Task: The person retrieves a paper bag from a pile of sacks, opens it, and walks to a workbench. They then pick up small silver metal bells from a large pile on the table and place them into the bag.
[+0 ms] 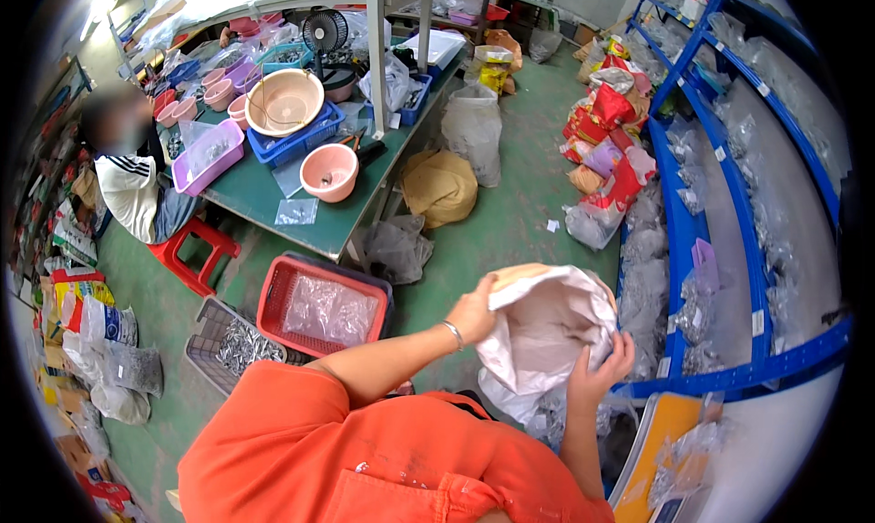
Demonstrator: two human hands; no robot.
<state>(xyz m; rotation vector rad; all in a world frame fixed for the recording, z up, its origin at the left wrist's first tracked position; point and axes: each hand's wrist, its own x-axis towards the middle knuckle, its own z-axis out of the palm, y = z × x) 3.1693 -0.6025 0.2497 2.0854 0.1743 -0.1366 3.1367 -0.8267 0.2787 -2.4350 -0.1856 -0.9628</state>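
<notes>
A large open sack [543, 333], white inside with a yellowish outer side at the far edge, hangs in front of me with its mouth spread wide. My left hand [476, 311], with a bracelet at the wrist, is closed on the upper left of its rim. On the lower right of the rim, my right hand [599, 373] grips the edge between thumb and fingers. The sack's inner walls are creased, and its bottom is hidden in shadow. Below the sack, clear plastic bags [547, 417] lie close to my body.
To my left are a red basket [272, 315] of clear bags and a grey crate [208, 348] of metal parts. A green table [239, 190] holds basins. A person [128, 172] sits beside it. Blue shelving [670, 277] stands right, with filled sacks [606, 126] along it.
</notes>
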